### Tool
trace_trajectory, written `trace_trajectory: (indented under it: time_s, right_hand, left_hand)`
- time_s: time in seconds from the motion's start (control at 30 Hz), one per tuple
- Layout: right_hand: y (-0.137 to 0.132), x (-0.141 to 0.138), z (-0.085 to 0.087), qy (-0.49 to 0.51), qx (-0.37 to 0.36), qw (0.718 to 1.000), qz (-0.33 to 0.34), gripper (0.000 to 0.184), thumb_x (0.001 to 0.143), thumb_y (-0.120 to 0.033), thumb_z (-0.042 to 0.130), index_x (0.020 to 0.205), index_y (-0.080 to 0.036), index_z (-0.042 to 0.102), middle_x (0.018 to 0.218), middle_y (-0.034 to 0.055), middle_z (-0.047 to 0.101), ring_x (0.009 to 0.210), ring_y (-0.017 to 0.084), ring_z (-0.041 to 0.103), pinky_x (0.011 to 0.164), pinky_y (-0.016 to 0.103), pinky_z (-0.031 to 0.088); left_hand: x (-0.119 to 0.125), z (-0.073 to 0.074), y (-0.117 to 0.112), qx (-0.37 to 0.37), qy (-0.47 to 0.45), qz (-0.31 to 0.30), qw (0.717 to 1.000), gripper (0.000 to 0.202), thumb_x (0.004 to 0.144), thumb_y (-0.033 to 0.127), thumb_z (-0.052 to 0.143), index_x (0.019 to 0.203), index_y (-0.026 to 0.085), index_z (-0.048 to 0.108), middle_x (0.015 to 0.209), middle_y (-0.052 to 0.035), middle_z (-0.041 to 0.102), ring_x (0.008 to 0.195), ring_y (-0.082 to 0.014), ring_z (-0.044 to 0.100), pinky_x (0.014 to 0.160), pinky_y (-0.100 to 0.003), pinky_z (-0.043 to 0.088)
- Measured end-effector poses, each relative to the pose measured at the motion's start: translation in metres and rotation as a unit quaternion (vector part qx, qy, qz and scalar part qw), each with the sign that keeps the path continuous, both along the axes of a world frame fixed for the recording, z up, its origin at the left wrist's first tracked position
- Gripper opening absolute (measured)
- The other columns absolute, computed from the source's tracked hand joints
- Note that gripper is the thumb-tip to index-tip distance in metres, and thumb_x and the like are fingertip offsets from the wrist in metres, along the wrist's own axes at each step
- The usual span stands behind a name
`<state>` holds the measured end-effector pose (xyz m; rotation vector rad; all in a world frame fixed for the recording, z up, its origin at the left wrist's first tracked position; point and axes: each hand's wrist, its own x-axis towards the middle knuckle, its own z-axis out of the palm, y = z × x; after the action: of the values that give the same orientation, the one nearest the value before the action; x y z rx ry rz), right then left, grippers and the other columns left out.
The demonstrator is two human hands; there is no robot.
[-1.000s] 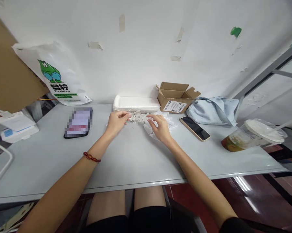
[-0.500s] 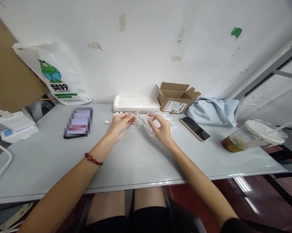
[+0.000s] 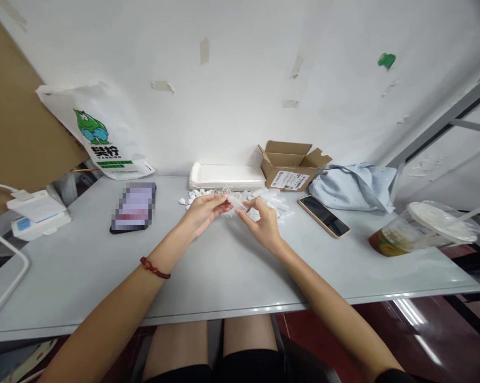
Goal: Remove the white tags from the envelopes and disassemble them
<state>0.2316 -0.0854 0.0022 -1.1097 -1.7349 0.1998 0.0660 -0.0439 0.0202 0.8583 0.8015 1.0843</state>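
My left hand point(image 3: 205, 211) and my right hand point(image 3: 259, 221) meet over the middle of a pale grey table point(image 3: 208, 266). Both pinch small white pieces between thumb and fingertips; what the pieces are is too small to name. A thin white string or loop shows at my left fingertips. Just beyond the hands lies a scatter of small white plastic parts point(image 3: 272, 199) and several tiny white caps point(image 3: 190, 198). A red bead bracelet point(image 3: 154, 267) circles my left wrist.
A stack of white trays point(image 3: 226, 175) and an open cardboard box point(image 3: 291, 165) stand at the wall. A phone point(image 3: 323, 216), blue cloth point(image 3: 354, 181) and a lidded drink cup point(image 3: 423, 229) are to the right. A dark phone point(image 3: 134, 207), plastic bag point(image 3: 100, 130) and charger point(image 3: 38, 213) are to the left.
Both hands have drawn back from the pile toward me and come closer together, fingertips now nearly touching. The camera has tilted slightly, shifting the scene down.
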Motion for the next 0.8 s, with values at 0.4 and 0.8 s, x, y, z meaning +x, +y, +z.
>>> trace_trajectory:
  time_s: [0.4, 0.8]
  right_hand:
    - [-0.097, -0.053, -0.023, -0.269, -0.024, 0.916, 0.295, 0.027, 0.088, -0.037, 0.034, 0.092, -0.036, 0.061, 0.105, -0.0003, 0.067, 0.106, 0.022, 0.059, 0.09, 0.038, 0.05]
    - [-0.168, -0.071, -0.204, -0.635, -0.243, 0.671, 0.296, 0.026, 0.073, -0.041, 0.064, 0.074, -0.016, 0.071, 0.096, 0.0153, 0.069, 0.097, 0.029, 0.062, 0.082, 0.048, 0.046]
  left_hand:
    - [-0.024, 0.018, -0.002, 0.068, 0.144, -0.091, 0.983, 0.022, 0.062, 0.033, 0.078, 0.067, 0.013, 0.069, 0.064, -0.0027, 0.061, 0.064, -0.0109, 0.057, 0.07, -0.027, 0.047]
    - [-0.059, 0.014, -0.049, 0.121, 0.248, -0.133, 0.952, 0.022, 0.067, 0.037, 0.072, 0.07, 0.015, 0.07, 0.066, -0.0039, 0.063, 0.064, -0.0133, 0.057, 0.068, -0.028, 0.048]
